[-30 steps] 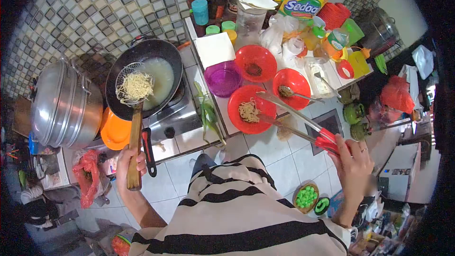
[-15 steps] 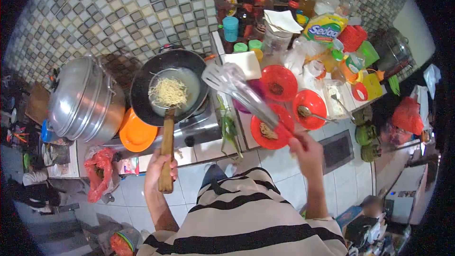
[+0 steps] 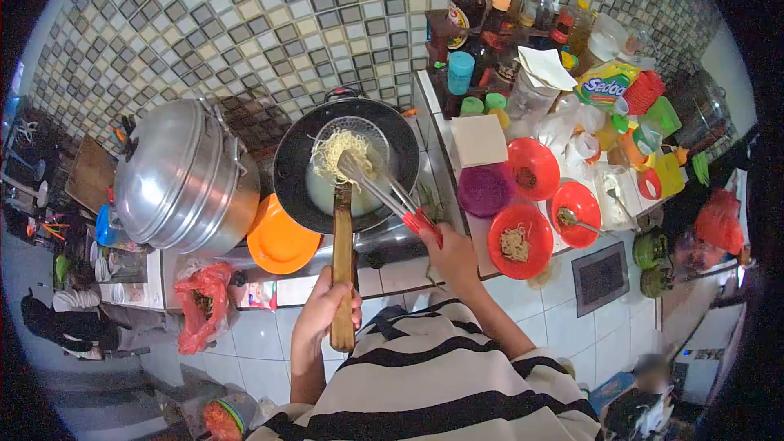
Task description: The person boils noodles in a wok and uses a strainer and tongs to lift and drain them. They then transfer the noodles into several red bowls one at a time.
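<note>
My left hand (image 3: 322, 310) is wrapped round the wooden handle of a strainer (image 3: 344, 269). Pale noodles (image 3: 331, 149) lie in its mesh basket, over whitish liquid in a black wok (image 3: 294, 171). From the right, my right hand (image 3: 451, 260) grips the red handles of metal tongs (image 3: 384, 193), whose heads touch the noodles. Beyond that hand a red bowl (image 3: 535, 265) contains a small portion of noodles. Another red bowl (image 3: 576, 233) has a spoon in dark contents, and a third red bowl (image 3: 539, 192) holds something dark.
A large metal steamer pot (image 3: 184, 180) and an orange plate (image 3: 282, 237) stand left of the wok. A red plastic bag (image 3: 200, 310) hangs at the counter edge. Bottles (image 3: 469, 0), a purple dish (image 3: 483, 190) and packets crowd the right side. A person (image 3: 637, 400) is at lower right.
My right hand has brought the tongs left and down from above the bowls to the noodles in the strainer. My left hand still holds the strainer over the wok. The view has shifted.
</note>
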`<state>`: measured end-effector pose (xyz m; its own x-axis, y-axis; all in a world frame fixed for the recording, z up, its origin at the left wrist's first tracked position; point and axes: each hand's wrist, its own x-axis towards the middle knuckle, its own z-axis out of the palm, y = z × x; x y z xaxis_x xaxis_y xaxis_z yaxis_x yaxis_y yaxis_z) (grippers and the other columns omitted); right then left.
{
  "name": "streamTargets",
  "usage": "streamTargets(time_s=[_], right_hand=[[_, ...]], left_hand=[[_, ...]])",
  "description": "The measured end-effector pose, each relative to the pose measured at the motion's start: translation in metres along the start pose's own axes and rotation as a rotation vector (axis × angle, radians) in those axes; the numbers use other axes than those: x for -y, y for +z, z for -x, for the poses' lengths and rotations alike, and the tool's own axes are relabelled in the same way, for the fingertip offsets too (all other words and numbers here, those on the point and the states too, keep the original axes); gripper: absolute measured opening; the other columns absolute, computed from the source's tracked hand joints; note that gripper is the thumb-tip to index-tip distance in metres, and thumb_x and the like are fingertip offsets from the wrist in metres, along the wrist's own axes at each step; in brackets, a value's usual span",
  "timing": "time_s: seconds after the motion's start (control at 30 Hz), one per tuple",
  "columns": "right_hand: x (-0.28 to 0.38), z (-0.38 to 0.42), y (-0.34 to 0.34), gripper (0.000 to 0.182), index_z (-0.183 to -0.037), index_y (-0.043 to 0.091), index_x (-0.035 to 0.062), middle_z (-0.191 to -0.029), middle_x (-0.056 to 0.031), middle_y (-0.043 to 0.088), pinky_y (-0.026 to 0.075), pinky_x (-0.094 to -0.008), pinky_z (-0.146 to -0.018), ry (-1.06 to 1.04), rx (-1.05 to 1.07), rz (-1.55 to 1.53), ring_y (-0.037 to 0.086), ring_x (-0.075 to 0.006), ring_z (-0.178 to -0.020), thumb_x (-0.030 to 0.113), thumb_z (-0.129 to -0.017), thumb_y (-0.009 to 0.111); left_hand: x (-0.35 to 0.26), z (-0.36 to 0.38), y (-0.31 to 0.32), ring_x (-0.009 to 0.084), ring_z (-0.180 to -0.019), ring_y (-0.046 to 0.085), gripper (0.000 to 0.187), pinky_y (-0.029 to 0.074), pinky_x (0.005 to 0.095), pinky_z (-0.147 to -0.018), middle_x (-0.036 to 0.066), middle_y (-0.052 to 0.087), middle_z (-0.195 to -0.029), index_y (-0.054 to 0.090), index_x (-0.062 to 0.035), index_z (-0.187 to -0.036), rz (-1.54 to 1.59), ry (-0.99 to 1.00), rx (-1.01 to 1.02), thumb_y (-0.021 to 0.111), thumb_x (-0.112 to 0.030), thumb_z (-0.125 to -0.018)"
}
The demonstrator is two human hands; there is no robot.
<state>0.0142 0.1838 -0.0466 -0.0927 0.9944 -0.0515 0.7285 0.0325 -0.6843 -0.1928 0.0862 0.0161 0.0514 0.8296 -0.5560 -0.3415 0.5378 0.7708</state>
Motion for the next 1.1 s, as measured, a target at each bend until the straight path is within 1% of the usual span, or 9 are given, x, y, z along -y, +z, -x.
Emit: streamTargets(time_s=[0.1, 0.23, 0.33, 0.4, 0.43, 0.53, 0.6, 0.7, 1.1], right_hand=[[0.013, 0.004, 0.007, 0.039, -0.086, 0.058, 0.0029, -0.068, -0.0206, 0.058, 0.043, -0.0435, -0.058, 0.05, 0.029, 0.037, 0.058, -0.0371, -0.066, 0.041, -0.081, 0.051], [0.016, 0.005, 0.016, 0.039, -0.083, 0.057, 0.0027, -0.065, -0.0194, 0.057, 0.042, -0.0438, -0.056, 0.094, 0.05, -0.006, 0.056, -0.0378, -0.064, 0.041, -0.081, 0.05], [0.003, 0.002, 0.036, 0.039, -0.079, 0.055, 0.0026, -0.059, -0.0156, 0.054, 0.04, -0.0419, -0.052, 0.056, 0.001, -0.108, 0.055, -0.0334, -0.055, 0.041, -0.082, 0.05], [-0.001, -0.001, 0.041, 0.039, -0.075, 0.054, 0.003, -0.055, -0.0085, 0.052, 0.037, -0.0337, -0.044, 0.081, 0.022, -0.229, 0.051, -0.0208, -0.046, 0.041, -0.084, 0.05], [-0.003, -0.002, 0.044, 0.039, -0.075, 0.054, 0.003, -0.055, -0.0085, 0.052, 0.037, -0.0337, -0.044, 0.084, 0.02, -0.228, 0.051, -0.0208, -0.046, 0.041, -0.084, 0.05], [-0.001, -0.004, 0.047, 0.037, -0.077, 0.056, 0.0043, -0.056, -0.0083, 0.054, 0.04, -0.0344, -0.047, 0.248, 0.189, -0.498, 0.052, -0.0217, -0.049, 0.041, -0.082, 0.052], [0.004, -0.004, 0.044, 0.036, -0.072, 0.052, 0.0066, -0.051, -0.0008, 0.045, 0.029, -0.026, -0.037, 0.41, 0.383, -0.943, 0.039, -0.0096, -0.041, 0.04, -0.085, 0.05], [0.014, -0.007, 0.042, 0.034, -0.076, 0.049, 0.0071, -0.052, 0.0027, 0.041, 0.022, -0.0193, -0.034, 0.418, 0.452, -1.099, 0.03, -0.0044, -0.036, 0.04, -0.085, 0.051], [0.022, -0.015, 0.011, 0.033, -0.072, 0.049, 0.0086, -0.053, 0.0031, 0.043, 0.023, -0.0179, -0.033, 0.405, 0.347, -1.04, 0.031, -0.0035, -0.037, 0.038, -0.086, 0.05]], left_hand=[[-0.002, -0.003, -0.007, 0.0181, -0.045, 0.049, 0.021, 0.044, 0.0314, -0.04, 0.008, 0.046, -0.065, 0.029, -0.0088, -0.102, -0.057, -0.038, 0.015, 0.041, -0.01, -0.085], [-0.009, -0.01, -0.005, 0.0182, -0.047, 0.05, 0.019, 0.044, 0.0313, -0.042, 0.008, 0.046, -0.066, 0.029, -0.0083, -0.1, -0.14, -0.077, 0.025, 0.039, -0.01, -0.085], [-0.01, -0.014, -0.008, 0.0181, -0.048, 0.05, 0.017, 0.044, 0.0309, -0.042, 0.008, 0.046, -0.066, 0.029, -0.0077, -0.099, -0.2, -0.079, 0.033, 0.038, -0.01, -0.085], [-0.012, -0.016, -0.01, 0.018, -0.048, 0.05, 0.019, 0.044, 0.0306, -0.043, 0.008, 0.046, -0.066, 0.03, -0.0066, -0.102, -0.183, -0.067, 0.042, 0.039, -0.01, -0.085], [-0.012, -0.017, -0.012, 0.018, -0.048, 0.05, 0.02, 0.044, 0.0305, -0.043, 0.008, 0.046, -0.067, 0.03, -0.006, -0.103, -0.174, -0.061, 0.043, 0.039, -0.01, -0.085], [-0.013, -0.021, -0.017, 0.0177, -0.049, 0.05, 0.021, 0.044, 0.0298, -0.043, 0.008, 0.047, -0.067, 0.032, -0.0056, -0.104, -0.109, -0.04, 0.042, 0.04, -0.009, -0.085], [-0.02, -0.019, -0.017, 0.0173, -0.049, 0.05, 0.021, 0.043, 0.0296, -0.043, 0.007, 0.047, -0.067, 0.034, -0.0055, -0.104, -0.1, -0.061, 0.018, 0.041, -0.009, -0.085], [-0.022, -0.02, -0.024, 0.0166, -0.049, 0.049, 0.021, 0.043, 0.0291, -0.042, 0.007, 0.047, -0.066, 0.037, -0.0054, -0.104, -0.036, -0.083, 0.027, 0.042, -0.01, -0.084], [-0.034, -0.02, -0.026, 0.0152, -0.044, 0.044, 0.02, 0.037, 0.027, -0.038, 0.007, 0.046, -0.064, 0.041, -0.007, -0.1, 0.154, -0.134, 0.059, 0.045, -0.012, -0.081]])
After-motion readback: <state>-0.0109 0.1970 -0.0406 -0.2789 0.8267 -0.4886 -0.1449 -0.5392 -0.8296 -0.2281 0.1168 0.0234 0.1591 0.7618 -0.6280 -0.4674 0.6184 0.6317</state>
